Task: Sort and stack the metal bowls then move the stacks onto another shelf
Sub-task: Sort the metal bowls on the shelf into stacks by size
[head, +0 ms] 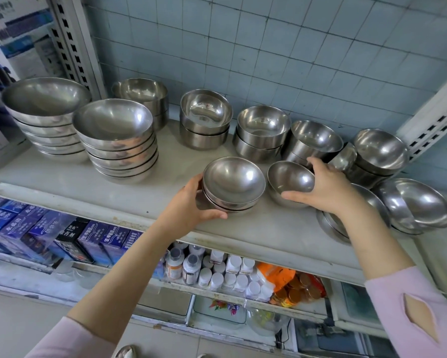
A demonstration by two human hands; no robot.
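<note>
Many steel bowls stand on the top shelf. My left hand grips a short stack of small bowls near the shelf's front edge, thumb under its near side. My right hand grips a single small bowl just to the right of that stack, thumb on its front and fingers over its far rim. Two tall stacks of wide bowls stand at the left. Pairs of deep bowls line the back.
More bowls crowd the shelf's right end, under my right forearm. A tiled wall is behind. Perforated uprights frame the shelf. The shelf below holds blue boxes, white bottles and an orange packet.
</note>
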